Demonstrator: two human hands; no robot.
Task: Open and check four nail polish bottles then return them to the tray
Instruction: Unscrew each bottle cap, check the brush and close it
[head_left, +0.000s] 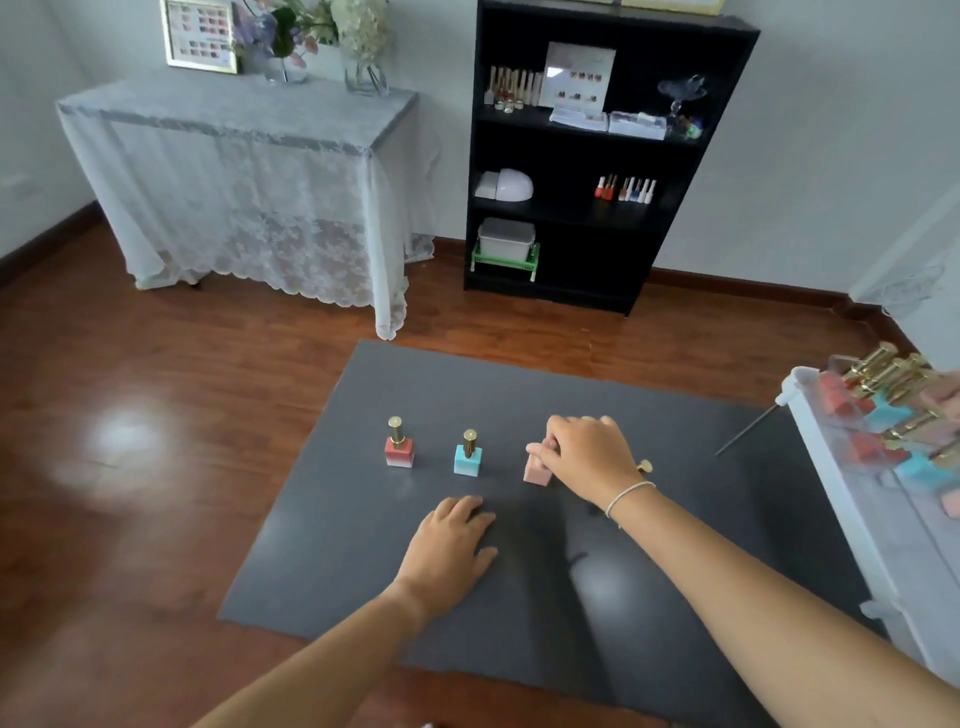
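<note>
Right hand (587, 457) I see curled over the pink bottle (537, 470), fingers pinching its cap, on the grey mat (332, 545); left hand (449, 551) lies flat, fingers loose, holding nothing, nearer me.

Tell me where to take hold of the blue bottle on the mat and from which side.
Probably grip the blue bottle by its square glass body, coming from above or the near side: it stands upright, apart from the red bottle, and the gold cap is narrow. The left hand rests nearest.
</note>
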